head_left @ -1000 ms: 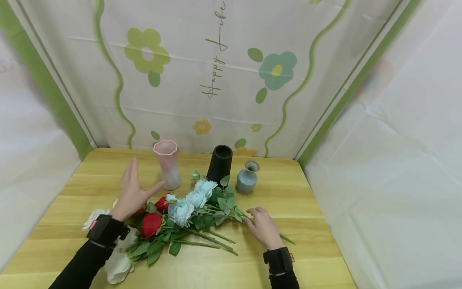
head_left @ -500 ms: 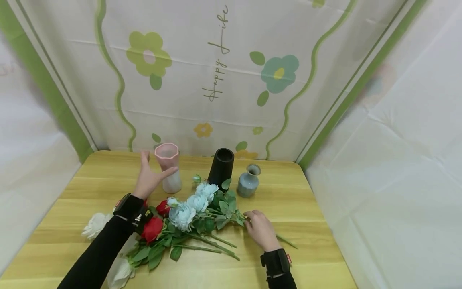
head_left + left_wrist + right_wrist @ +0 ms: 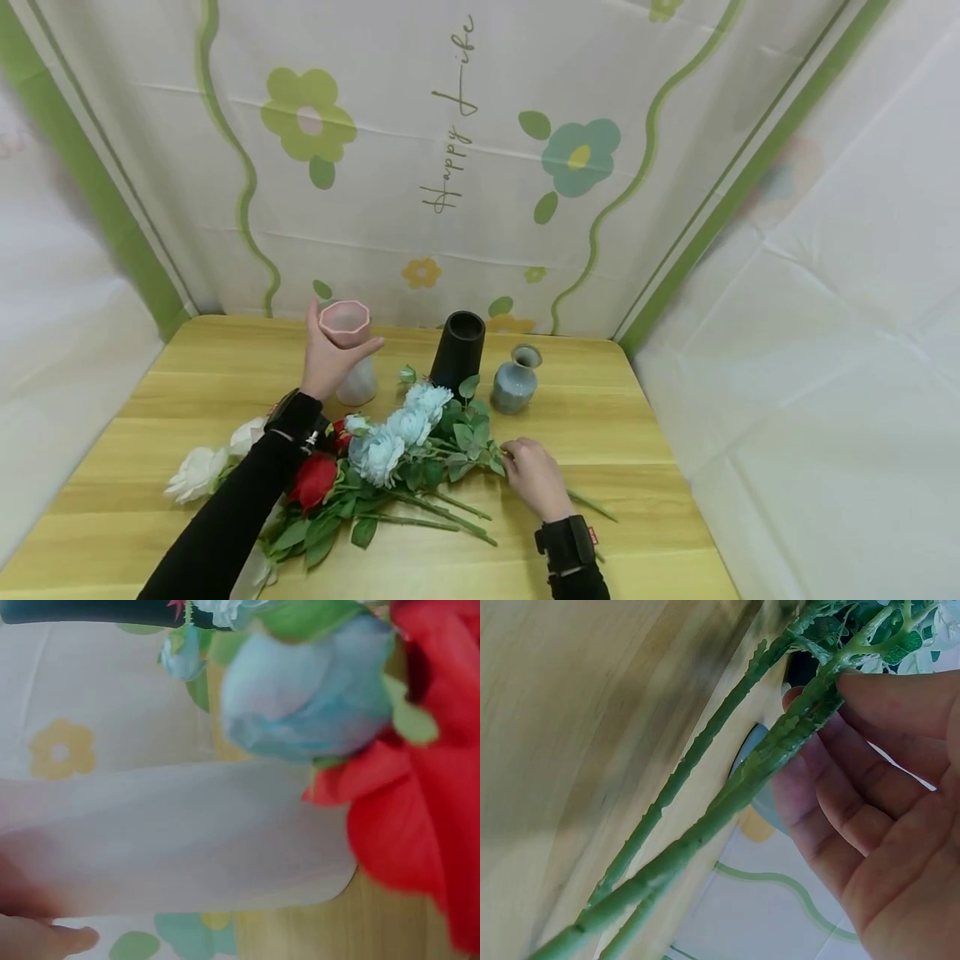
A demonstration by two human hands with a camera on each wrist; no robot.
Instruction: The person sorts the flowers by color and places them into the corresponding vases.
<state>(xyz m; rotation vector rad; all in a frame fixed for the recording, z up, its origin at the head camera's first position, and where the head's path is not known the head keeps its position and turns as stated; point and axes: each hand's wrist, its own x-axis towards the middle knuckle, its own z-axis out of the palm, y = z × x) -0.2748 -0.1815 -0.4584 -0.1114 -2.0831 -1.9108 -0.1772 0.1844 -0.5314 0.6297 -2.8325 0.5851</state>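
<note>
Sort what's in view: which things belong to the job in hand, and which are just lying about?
Seemingly in the job:
pink vase, left hand spread around it
green stems, pinched by the right hand
light-blue flowers, probably on those stems

Apparently idle, in neither hand:
red roses
white flowers
black vase
grey-blue vase

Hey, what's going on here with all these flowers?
A person is working at a wooden table. The left hand is around the upper part of a pink-and-white vase; I can't tell how firmly. The right hand pinches some green stems. Light-blue flowers, red flowers and white flowers are heaped together, with a black vase and a gray-blue vase standing farther back.
</note>
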